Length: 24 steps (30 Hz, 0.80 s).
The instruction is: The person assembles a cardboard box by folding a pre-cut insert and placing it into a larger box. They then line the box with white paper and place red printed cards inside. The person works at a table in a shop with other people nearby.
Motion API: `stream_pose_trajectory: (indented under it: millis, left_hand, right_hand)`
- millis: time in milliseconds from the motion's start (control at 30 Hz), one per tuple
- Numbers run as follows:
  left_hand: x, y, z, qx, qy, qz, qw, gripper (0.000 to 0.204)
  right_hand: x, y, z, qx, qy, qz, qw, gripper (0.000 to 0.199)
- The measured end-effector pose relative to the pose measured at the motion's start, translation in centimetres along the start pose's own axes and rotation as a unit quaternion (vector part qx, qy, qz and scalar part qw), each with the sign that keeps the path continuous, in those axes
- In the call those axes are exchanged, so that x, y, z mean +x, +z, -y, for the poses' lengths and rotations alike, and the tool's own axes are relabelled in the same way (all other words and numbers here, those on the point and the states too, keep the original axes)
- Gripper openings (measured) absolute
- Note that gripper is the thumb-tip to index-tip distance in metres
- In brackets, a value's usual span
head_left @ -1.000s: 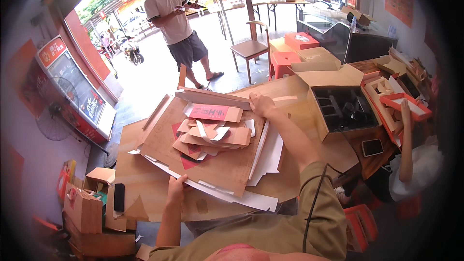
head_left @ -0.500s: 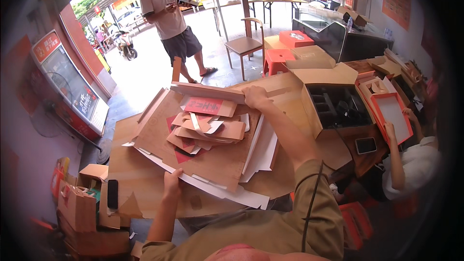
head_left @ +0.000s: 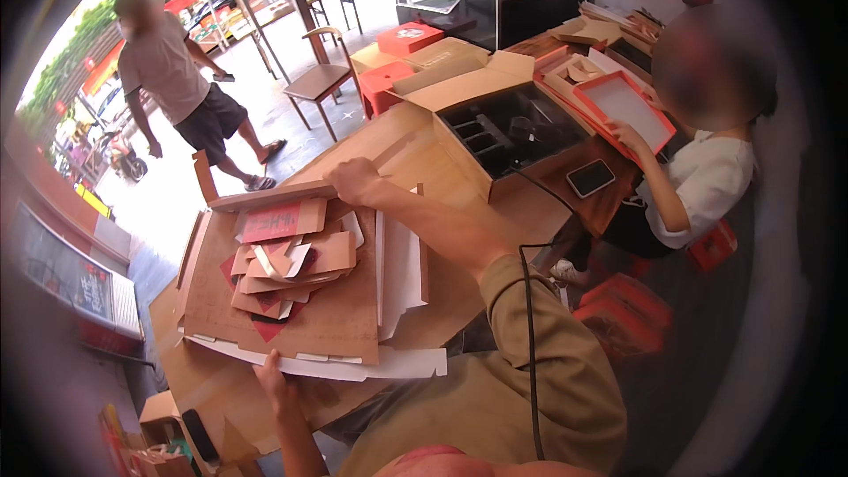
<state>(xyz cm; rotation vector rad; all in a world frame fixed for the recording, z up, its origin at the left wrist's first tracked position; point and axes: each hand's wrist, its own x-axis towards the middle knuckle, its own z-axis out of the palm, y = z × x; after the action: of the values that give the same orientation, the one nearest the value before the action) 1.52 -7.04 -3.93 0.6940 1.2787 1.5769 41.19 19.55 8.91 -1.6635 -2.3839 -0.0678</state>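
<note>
A large brown cardboard sheet [head_left: 208, 300] with raised side flaps and white edges lies on the table before me. Heaped on its middle is a pile of small cardboard pieces [head_left: 331, 252], brown, white and red. My left hand [head_left: 276, 377] is closed on the white flap along its near edge, thumb on top. At the far right corner my right hand [head_left: 355, 181] is closed over the raised far flap. White-faced card [head_left: 402, 274] sticks out along the sheet's right side, under my right forearm.
An open carton [head_left: 477, 185] with dark contents stands to the right on the table [head_left: 459, 238], near a phone [head_left: 591, 178]. A co-worker's hands hold an orange-edged box tray [head_left: 632, 110]. Beyond are a chair [head_left: 322, 79], red stools [head_left: 382, 87] and a standing person [head_left: 181, 79].
My view has swung right, so the scene sits further left and the co-worker shows more fully. The standing person has lowered one arm. Both my hands stay on the cardboard sheet.
</note>
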Motion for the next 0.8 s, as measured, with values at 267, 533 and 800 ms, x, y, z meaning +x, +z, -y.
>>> stream_pose_trajectory:
  millis: [267,533,800]
  left_hand:
    - [2.7,-2.7,1.8,0.033,0.049,0.03,0.998,0.044]
    - [0.9,0.9,-1.1,-0.049,0.037,0.057,0.996,0.05]
    - [5.1,-1.1,-0.9,0.048,0.008,0.061,0.997,0.038]
  right_hand:
    - [-2.5,-2.1,-0.1,-0.032,0.011,-0.028,0.999,0.019]
    - [-4.8,-4.1,-0.8,-0.045,0.041,-0.042,0.997,0.02]
    - [-6.1,-1.2,-0.8,-0.035,0.082,0.029,0.996,0.028]
